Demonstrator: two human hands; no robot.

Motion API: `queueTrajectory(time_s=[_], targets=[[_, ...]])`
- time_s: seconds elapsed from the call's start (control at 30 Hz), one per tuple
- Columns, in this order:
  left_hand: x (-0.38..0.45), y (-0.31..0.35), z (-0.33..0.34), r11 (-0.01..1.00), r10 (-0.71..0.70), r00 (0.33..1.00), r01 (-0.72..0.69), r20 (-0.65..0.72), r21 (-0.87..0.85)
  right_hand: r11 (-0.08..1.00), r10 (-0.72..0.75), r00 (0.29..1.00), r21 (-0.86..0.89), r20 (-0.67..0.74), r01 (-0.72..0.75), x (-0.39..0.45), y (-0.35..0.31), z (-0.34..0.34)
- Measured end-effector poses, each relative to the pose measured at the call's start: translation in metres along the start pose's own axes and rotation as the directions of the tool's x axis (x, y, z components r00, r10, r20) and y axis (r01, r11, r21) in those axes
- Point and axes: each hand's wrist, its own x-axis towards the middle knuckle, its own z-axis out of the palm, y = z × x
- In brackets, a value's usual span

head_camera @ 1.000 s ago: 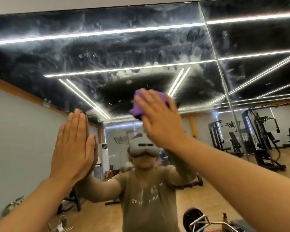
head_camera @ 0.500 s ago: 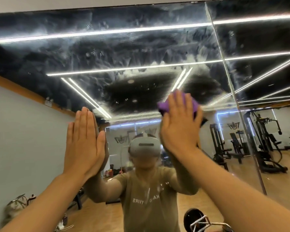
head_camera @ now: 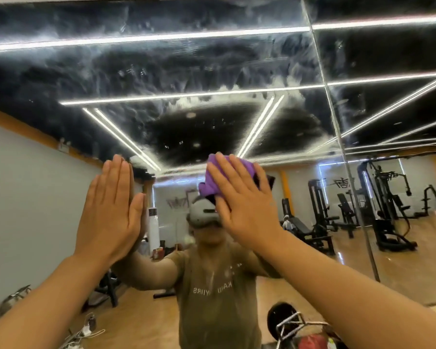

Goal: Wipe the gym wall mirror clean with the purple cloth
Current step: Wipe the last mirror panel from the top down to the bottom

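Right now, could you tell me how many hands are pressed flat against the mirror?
2: the left hand flat on bare mirror glass at left; the right hand at centre, pressing the purple cloth against it.

The olive-brown short-sleeved T-shirt (head_camera: 219, 298) reflected in the mirror bears mirrored white letters, partly readable as "YIIRS"; the rest is unclear.

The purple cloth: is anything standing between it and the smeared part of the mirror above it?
Nothing visible does. The right hand presses the purple cloth flat on the mirror, and the hazy smears lie directly above on bare glass. The left hand rests flat, off to the side.
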Motion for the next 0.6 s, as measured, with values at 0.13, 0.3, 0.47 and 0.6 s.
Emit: queueTrajectory(time_s=[0.13,0.3,0.47,0.6], targets=[[0.001,0.003,-0.001,1.000,-0.013,1.000,0.013,0.004,-0.015,0.946,0.324,0.946,0.002,0.007,-0.324,-0.032,0.087,-0.037],[0.000,0.014,0.001,0.997,-0.071,0.997,0.071,-0.016,-0.001,0.848,0.529,0.848,0.001,0.006,-0.529,-0.057,0.109,-0.053],[0.001,0.020,0.002,0.994,-0.106,0.994,0.106,-0.011,-0.003,0.776,0.630,0.775,0.032,-0.039,-0.629,-0.035,0.081,-0.044],[0.000,0.020,0.001,0.994,-0.108,0.994,0.108,-0.001,-0.004,0.881,0.473,0.880,0.016,0.046,-0.474,-0.011,0.029,-0.031]])
